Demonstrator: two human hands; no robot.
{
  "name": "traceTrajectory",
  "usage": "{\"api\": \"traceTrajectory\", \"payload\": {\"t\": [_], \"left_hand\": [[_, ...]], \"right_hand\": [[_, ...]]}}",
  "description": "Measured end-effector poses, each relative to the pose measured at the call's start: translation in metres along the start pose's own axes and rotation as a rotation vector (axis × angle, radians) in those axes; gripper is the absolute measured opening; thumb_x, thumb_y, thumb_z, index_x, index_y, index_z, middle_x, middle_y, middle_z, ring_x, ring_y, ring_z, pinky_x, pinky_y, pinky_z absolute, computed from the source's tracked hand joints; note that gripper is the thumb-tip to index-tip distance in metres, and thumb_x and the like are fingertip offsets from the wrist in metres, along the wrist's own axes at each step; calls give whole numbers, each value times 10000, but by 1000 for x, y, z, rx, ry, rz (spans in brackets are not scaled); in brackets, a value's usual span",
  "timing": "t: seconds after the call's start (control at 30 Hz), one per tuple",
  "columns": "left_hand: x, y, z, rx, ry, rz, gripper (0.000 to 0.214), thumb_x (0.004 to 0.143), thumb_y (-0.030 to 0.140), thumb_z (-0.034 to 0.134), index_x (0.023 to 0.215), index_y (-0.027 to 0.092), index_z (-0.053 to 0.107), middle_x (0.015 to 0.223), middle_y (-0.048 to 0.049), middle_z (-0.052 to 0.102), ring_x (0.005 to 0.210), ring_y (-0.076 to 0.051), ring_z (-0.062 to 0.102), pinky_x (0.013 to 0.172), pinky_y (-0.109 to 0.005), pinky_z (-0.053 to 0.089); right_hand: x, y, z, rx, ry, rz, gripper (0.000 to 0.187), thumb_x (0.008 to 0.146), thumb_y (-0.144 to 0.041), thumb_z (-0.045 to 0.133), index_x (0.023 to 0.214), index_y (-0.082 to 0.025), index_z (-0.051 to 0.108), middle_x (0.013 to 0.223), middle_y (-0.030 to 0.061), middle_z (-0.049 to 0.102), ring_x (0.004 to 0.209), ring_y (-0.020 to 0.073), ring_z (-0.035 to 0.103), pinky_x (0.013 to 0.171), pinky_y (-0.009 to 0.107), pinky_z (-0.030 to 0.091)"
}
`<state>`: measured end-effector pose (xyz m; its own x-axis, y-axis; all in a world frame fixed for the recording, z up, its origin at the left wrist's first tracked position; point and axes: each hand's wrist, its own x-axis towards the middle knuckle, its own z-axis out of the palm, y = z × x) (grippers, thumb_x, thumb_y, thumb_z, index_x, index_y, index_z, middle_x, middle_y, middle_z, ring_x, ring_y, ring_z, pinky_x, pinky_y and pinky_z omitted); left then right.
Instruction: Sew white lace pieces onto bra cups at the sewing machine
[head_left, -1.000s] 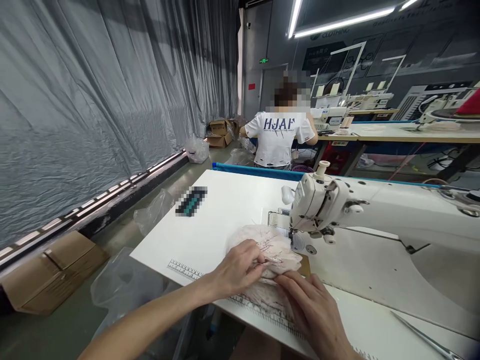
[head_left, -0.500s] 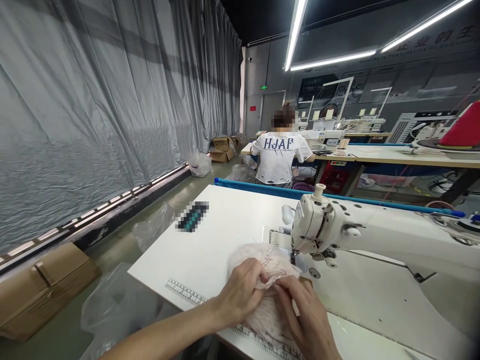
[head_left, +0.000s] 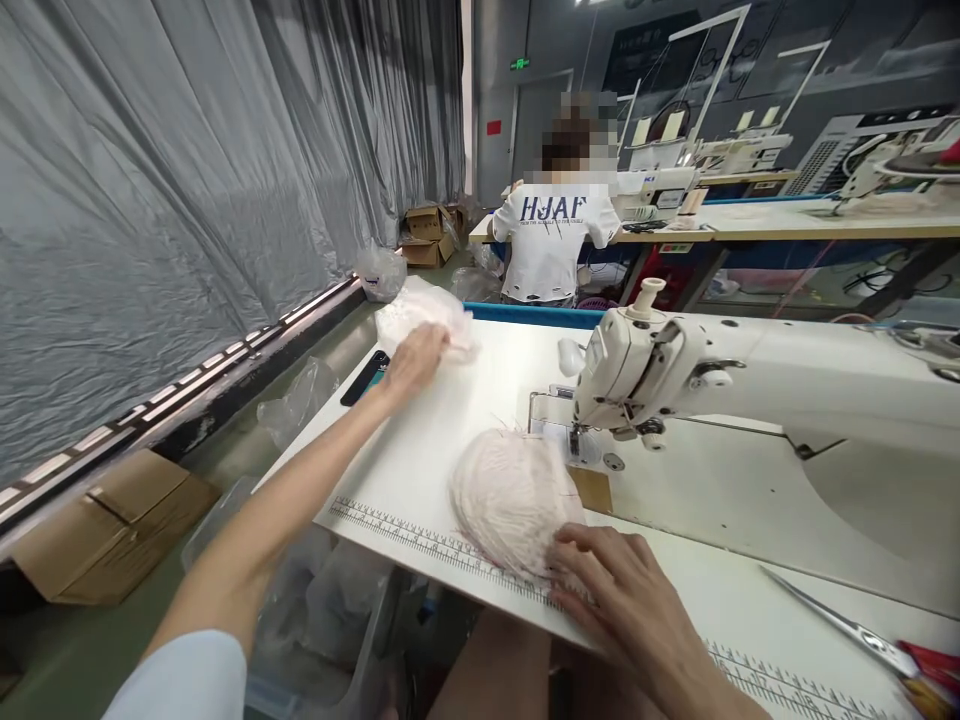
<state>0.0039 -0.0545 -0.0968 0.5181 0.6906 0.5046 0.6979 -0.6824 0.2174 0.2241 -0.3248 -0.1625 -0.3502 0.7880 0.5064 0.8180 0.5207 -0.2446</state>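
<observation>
A pale pink rounded fabric piece lies on the white sewing table, just left of the needle of the white sewing machine. My right hand rests with spread fingers on its near edge, by the printed ruler. My left hand is stretched out to the far left part of the table, gripping a second pale fabric piece lifted off the surface. A dark phone lies just beside that hand.
Scissors lie at the table's near right edge. A person in a white T-shirt sits at another sewing table ahead. Cardboard boxes and plastic bags lie on the floor to the left, along a grey curtain.
My left hand left the pink piece by the needle and reached to the far left, now holding a separate pale piece. My right hand stayed on the pink piece. The camera tilted down.
</observation>
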Motion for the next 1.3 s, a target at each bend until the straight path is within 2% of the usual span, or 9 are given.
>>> {"api": "traceTrajectory", "payload": {"t": [0.1, 0.2, 0.33, 0.43, 0.5, 0.6, 0.9, 1.2, 1.3], "left_hand": [[-36, 1, 35, 90, -169, 119, 211, 832, 67, 369, 982, 122, 507, 836, -73, 550, 845, -180, 539, 791, -298, 417], [-65, 5, 49, 148, -235, 186, 332, 858, 65, 357, 1157, 136, 483, 992, -98, 571, 974, -190, 532, 853, -319, 417], [-87, 39, 29, 187, -161, 183, 459, 866, 51, 330, 1316, 131, 375, 1304, -186, 397, 1235, -291, 361, 968, -484, 324], [-105, 87, 10, -106, -100, 395, 372, 886, 56, 334, 1240, 127, 426, 1255, -130, 464, 1212, -189, 392, 986, -350, 354], [-118, 117, 3, -372, -256, 460, 267, 911, 184, 423, 1171, 129, 451, 1074, -74, 567, 1022, -133, 503, 897, -264, 408], [-131, 140, 6, -483, -390, 382, 449, 840, 322, 572, 1209, 129, 406, 997, -58, 580, 920, -162, 518, 835, -299, 405], [-133, 140, 19, -418, -365, 303, 302, 843, 146, 485, 1142, 110, 471, 931, -65, 576, 847, -172, 492, 774, -291, 400], [-122, 141, 9, -555, -289, 222, 181, 869, 127, 413, 885, 112, 593, 819, -52, 520, 770, -124, 478, 686, -242, 400], [-109, 138, -1, -636, -181, 192, 169, 870, 103, 397, 899, 85, 562, 926, -80, 530, 852, -115, 508, 745, -220, 434]], "right_hand": [[3, -5, 6, -6, 17, 15, 148, 939, -242, 424, 946, -189, 562, 1002, 41, 589, 869, 175, 501, 752, 314, 283], [5, -5, 9, -3, 8, -7, 179, 943, -150, 372, 941, -175, 549, 960, 44, 598, 840, 164, 505, 761, 319, 277], [4, 1, 7, 38, -35, -73, 191, 931, -109, 370, 1030, -156, 526, 988, 76, 585, 872, 177, 498, 777, 330, 287], [6, 4, 6, 61, -29, -66, 189, 926, -102, 377, 1030, -158, 524, 969, 77, 584, 864, 179, 499, 768, 331, 305], [9, 4, 6, 82, -9, -57, 166, 928, -113, 377, 988, -159, 525, 941, 71, 590, 835, 175, 504, 736, 321, 323], [12, 4, 7, 110, -4, -55, 141, 942, -156, 378, 977, -168, 514, 932, 60, 601, 819, 166, 521, 697, 303, 352], [8, 7, 5, 132, 28, 49, 185, 922, -98, 374, 1033, -199, 484, 840, 28, 589, 742, 133, 538, 667, 272, 431], [3, -7, -2, 44, 302, 61, 186, 876, -163, 514, 1058, -143, 484, 933, 102, 561, 890, 195, 513, 745, 332, 406], [6, -15, 2, 63, 156, -27, 67, 896, -155, 478, 960, -171, 492, 855, 67, 555, 774, 161, 497, 666, 295, 375]]}}
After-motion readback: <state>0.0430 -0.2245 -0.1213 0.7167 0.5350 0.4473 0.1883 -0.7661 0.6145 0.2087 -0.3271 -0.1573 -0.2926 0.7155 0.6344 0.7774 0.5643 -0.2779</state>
